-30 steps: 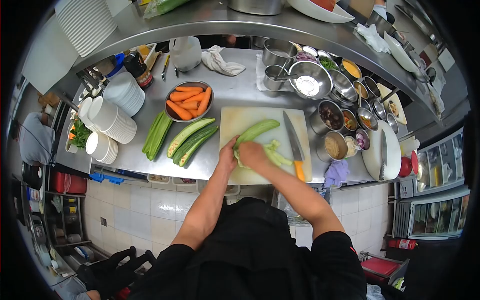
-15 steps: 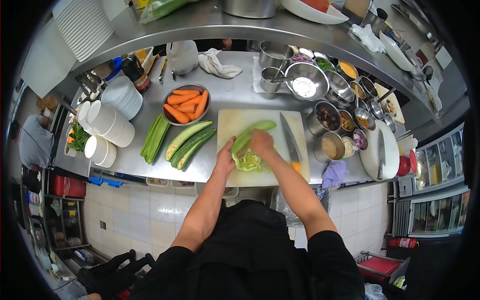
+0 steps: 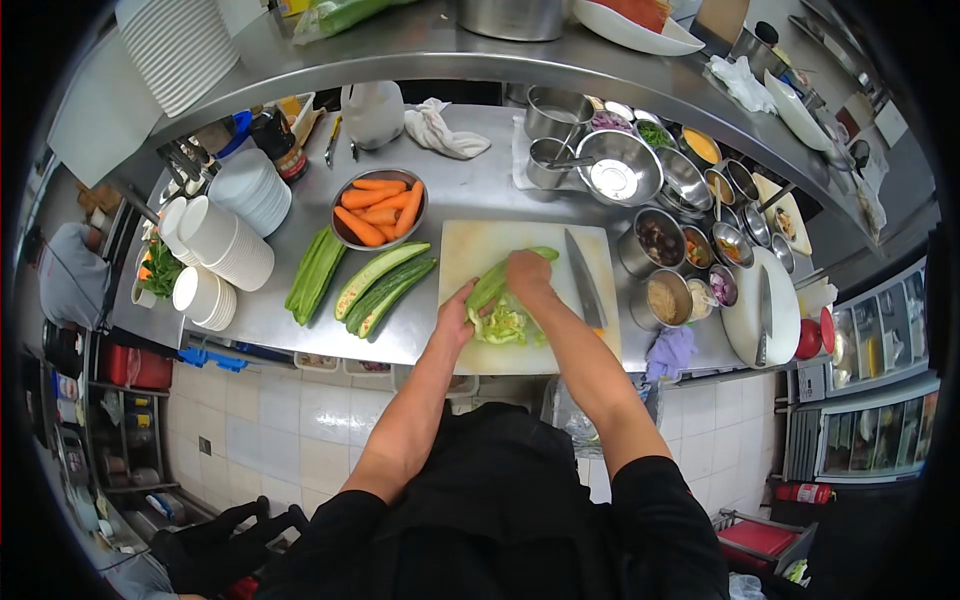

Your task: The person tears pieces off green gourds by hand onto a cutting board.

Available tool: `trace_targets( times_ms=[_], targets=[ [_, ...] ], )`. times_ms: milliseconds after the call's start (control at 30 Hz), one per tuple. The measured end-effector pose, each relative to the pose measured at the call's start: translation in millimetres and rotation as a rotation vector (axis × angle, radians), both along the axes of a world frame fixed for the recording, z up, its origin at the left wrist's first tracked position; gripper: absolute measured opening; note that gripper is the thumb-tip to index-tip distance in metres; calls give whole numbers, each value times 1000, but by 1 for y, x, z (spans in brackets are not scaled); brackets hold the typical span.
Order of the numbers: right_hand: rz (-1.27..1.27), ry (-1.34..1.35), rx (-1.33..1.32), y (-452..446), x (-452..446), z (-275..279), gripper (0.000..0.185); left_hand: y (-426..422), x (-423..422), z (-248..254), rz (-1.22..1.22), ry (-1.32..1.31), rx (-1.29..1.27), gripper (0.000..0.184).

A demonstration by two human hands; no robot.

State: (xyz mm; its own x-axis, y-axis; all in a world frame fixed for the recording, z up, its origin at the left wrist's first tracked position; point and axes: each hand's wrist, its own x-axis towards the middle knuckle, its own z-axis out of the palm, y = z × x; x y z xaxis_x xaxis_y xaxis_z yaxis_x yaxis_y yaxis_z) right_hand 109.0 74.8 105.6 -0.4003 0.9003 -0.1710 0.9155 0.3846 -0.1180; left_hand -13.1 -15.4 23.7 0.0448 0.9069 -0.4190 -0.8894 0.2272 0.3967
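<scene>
A long green vegetable (image 3: 487, 288), which looks like a cucumber, lies at a slant over the white cutting board (image 3: 463, 240). My left hand (image 3: 457, 312) grips its near end. My right hand (image 3: 528, 274) is closed over the far part, and whatever tool it may hold is hidden under the fingers. Pale green scrapings (image 3: 505, 322) are heaped below the vegetable, between my wrists. A large knife (image 3: 583, 275) rests along the board's right side, its handle partly covered by my right forearm.
Left of the board lie striped cucumber halves (image 3: 385, 285) and green strips (image 3: 318, 275), with a steel bowl of carrots (image 3: 378, 212) behind. Steel pots (image 3: 655, 240) and bowls crowd the right. A purple cloth (image 3: 671, 350) sits by the front edge. A steel shelf (image 3: 420, 62) overhangs the counter.
My right hand has slid away from me along the vegetable, toward its far end. My left hand keeps its grip. The whole view has shifted slightly.
</scene>
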Motion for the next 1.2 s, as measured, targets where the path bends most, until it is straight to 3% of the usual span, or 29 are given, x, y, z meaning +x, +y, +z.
trace_targets(
  times_ms=[100, 200, 300, 400, 467, 533, 600, 700, 933, 1000, 1067, 1167, 1200],
  targets=[
    [274, -47, 56, -42, -31, 2, 17, 6, 8, -4, 107, 18, -48, 36],
    [303, -125, -72, -85, -45, 21, 16, -4, -2, 10, 0, 17, -18, 36],
    [274, -58, -47, -36, -7, 26, 15, -3, 0, 11, 60, 75, -59, 35],
    [37, -110, 39, 12, 7, 1, 15, 0, -1, -1, 7, 36, -20, 33],
    [18, -169, 109, 20, 8, -16, 15, 1, 2, 3, 39, 15, -43, 34],
    [100, -146, 3, -12, -19, -18, 16, 2, 6, 7, 56, 21, -51, 35],
    [176, -47, 94, -59, -40, -10, 16, -2, 5, 12, 65, 60, -44, 37],
    [160, -20, -13, -70, -30, 13, 16, -5, 4, 23, 43, 122, -86, 38],
    [-20, -187, 108, 21, 12, -23, 15, 2, -1, -5, -16, 11, 54, 33],
    [23, -86, 15, -14, -12, -30, 15, 0, 1, -12, -9, 38, 64, 37],
    [131, -42, 104, -65, -35, -15, 15, -4, 4, 1, 17, 37, 16, 36],
    [338, -198, 153, -105, -45, 1, 17, -5, 1, 16, 45, 70, -39, 36],
    [293, -87, 87, -100, -38, -2, 17, -5, 1, 17, 48, 85, -58, 37]
  ],
)
